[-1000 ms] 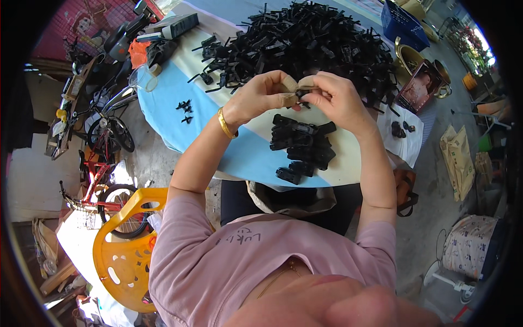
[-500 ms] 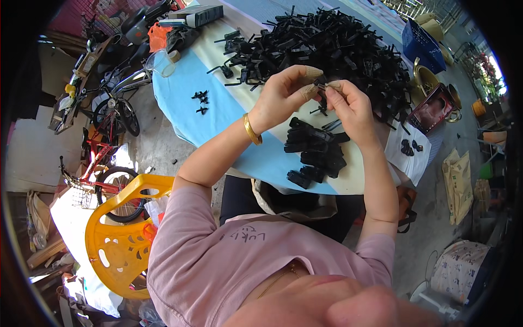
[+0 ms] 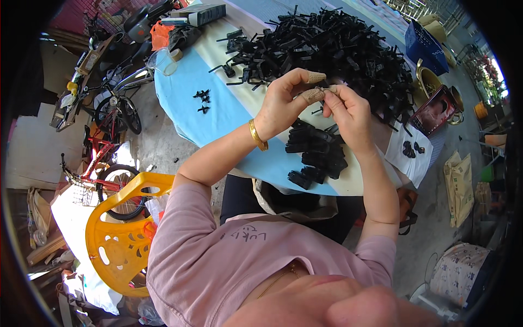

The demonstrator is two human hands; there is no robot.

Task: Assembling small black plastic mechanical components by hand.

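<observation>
Over the striped cloth of the table (image 3: 185, 117), my left hand (image 3: 279, 106) and my right hand (image 3: 351, 115) meet at the fingertips. Between them is a small black plastic part (image 3: 322, 85), mostly hidden by the fingers. Tan covers wrap my left thumb and forefinger. Just beyond my hands spreads a big heap of black plastic parts (image 3: 321, 41) with thin prongs. Closer to me, below my fingers, lies a neater group of black blocky pieces (image 3: 315, 144). Several tiny black pieces (image 3: 202, 97) rest on the light-blue stripe to the left.
On the right are a white sheet (image 3: 418, 166) with small black parts, a dark red box (image 3: 433, 111), a brass pot (image 3: 425, 79) and a blue basket (image 3: 422, 46). A clear plastic cup (image 3: 163, 62) stands far left. A yellow chair (image 3: 117, 245) is beside me; bicycles (image 3: 111, 103) stand beyond.
My right thumb and fingertips have shifted slightly and closed in on the small part, which shows less now. The heap and the pieces on the cloth stay as they were.
</observation>
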